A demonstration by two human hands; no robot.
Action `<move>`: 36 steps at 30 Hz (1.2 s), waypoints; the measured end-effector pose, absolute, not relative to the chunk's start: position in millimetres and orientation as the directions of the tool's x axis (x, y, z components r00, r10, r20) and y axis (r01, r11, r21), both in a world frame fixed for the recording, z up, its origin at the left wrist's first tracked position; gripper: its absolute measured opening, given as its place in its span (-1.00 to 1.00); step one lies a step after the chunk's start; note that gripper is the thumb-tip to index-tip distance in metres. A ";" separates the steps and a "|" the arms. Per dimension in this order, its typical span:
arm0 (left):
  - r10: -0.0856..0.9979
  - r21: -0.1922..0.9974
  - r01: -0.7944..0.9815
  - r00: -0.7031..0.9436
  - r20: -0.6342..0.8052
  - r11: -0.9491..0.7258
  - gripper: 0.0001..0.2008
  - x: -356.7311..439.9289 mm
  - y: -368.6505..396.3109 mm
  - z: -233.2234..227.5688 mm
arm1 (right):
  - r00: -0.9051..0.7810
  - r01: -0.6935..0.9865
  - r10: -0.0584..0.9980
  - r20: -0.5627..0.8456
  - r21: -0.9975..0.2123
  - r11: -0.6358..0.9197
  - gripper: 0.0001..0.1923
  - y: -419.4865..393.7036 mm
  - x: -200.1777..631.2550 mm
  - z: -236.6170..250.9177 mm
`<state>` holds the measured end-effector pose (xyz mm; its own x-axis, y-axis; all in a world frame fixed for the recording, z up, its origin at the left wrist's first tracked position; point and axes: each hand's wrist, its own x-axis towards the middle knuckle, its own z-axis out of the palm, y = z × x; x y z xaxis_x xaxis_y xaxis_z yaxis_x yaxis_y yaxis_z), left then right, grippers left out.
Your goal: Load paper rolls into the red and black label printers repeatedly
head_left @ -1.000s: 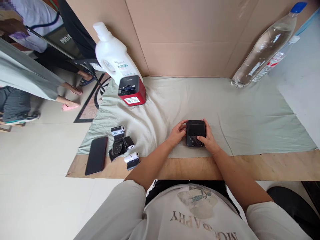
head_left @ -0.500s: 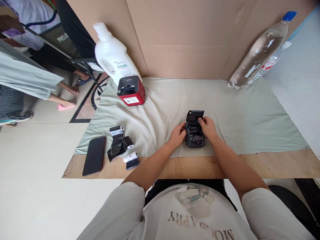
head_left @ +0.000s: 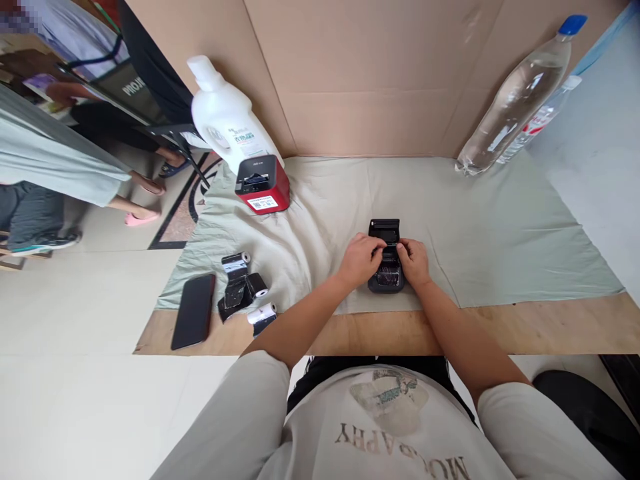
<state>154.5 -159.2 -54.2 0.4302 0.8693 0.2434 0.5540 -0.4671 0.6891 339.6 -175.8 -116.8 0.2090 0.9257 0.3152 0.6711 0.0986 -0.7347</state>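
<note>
The small black label printer (head_left: 385,263) is set on the pale green cloth (head_left: 500,233) near the front edge of the table, its lid already swung open and standing up at the far side. It is gripped at its left side by the left hand (head_left: 361,259), while the fingers of the right hand (head_left: 413,261) are pressed into the open paper bay; whether a roll is pinched there cannot be told. Loading appears to be midway, with the lid not yet shut, and the spare paper rolls (head_left: 243,287) are left lying beside the black phone (head_left: 193,311), well apart from the hands.
</note>
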 end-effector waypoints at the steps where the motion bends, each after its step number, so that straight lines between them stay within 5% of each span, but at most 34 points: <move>1: 0.845 0.646 0.585 0.500 0.189 -0.491 -0.78 159.8 -153.3 -49.8 | 0.211 0.670 0.927 0.312 -0.736 0.095 -0.42 -175.8 339.7 -117.1; 4: 0.781 0.538 0.647 0.624 0.035 -0.540 -0.95 177.8 -139.1 -46.7 | 0.205 0.664 0.929 0.308 -0.741 0.100 -0.44 -174.6 339.6 -117.6; 8: 0.755 0.504 0.655 0.656 -0.008 -0.563 -0.81 197.0 -135.1 -48.4 | 0.190 0.664 0.926 0.325 -0.738 0.122 -0.47 -173.7 339.5 -118.9; 12: 0.759 0.286 0.755 0.640 -0.122 -0.591 -0.90 202.2 -139.3 -34.3 | 0.181 0.668 0.919 0.350 -0.730 0.146 -0.49 -172.4 340.8 -123.7; 16: 0.768 0.168 0.805 0.594 -0.241 -0.569 -0.72 198.1 -141.5 -15.1 | 0.184 0.671 0.904 0.386 -0.721 0.171 -0.49 -169.7 343.1 -130.5; 19: 0.789 0.290 0.816 0.568 -0.234 -0.500 -0.68 191.9 -142.0 -8.4 | 0.183 0.682 0.898 0.401 -0.710 0.178 -0.49 -168.7 344.6 -133.3; 24: 0.777 0.674 0.646 0.606 -0.167 -0.359 -0.65 141.4 -141.0 3.6 | 0.165 0.703 0.894 0.416 -0.685 0.189 -0.50 -170.9 346.2 -132.8; 27: 0.706 0.702 0.650 0.640 -0.302 -0.289 -0.66 76.0 -138.1 15.0 | 0.164 0.707 0.894 0.417 -0.682 0.188 -0.54 -171.9 346.3 -132.3; 31: 0.752 0.440 0.868 0.446 -0.486 -0.230 -0.66 -11.7 -138.6 13.5 | 0.159 0.713 0.906 0.392 -0.681 0.170 -0.59 -170.8 345.9 -132.1; 36: 0.837 0.107 0.956 0.292 -0.462 -0.274 -0.59 -55.5 -155.8 -7.4 | 0.155 0.729 0.916 0.370 -0.668 0.147 -0.57 -169.8 345.9 -131.1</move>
<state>-55.5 -155.8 -7.4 0.2920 0.8375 -0.4619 0.9557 -0.2741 0.1072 345.9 -169.8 -131.1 0.1547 0.9161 0.3699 0.7293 0.1467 -0.6683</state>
